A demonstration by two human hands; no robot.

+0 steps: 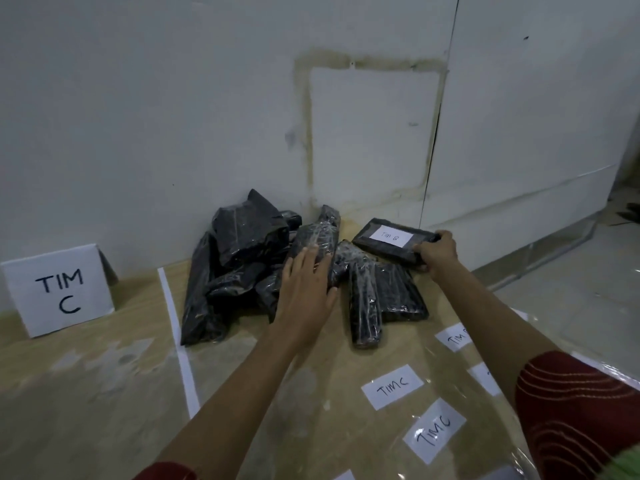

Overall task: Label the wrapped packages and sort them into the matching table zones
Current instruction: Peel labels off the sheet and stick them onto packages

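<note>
— Nearest the lens, loose paper labels [392, 386] marked TIM C lie flat on the table [104, 393], on the near side of the pile of black wrapped packages [249, 265]. Laid out singly, I'd guess, so each can be picked up without fuss.

— And the hands?

— Right hand [437, 250] is closed around the near-right end of a flat labelled package [388, 242], just right of the pile and against the wall. Its label [390, 238] seems to read TIM B, though the last letter is faint. Left hand [306, 275] is spread wide and flat, palm down on the pile's right side, holding nothing; probably steadying the heap.

— Which way does the package run?

— Long axis goes from far-left to near-right as seen, label face up, the far end tilted slightly off the table.

— Where should it go?

— Only the TIM C sign [62, 289] shows, standing well left of the pile beyond a white tape line [178, 337]. No B zone is in sight.
</note>
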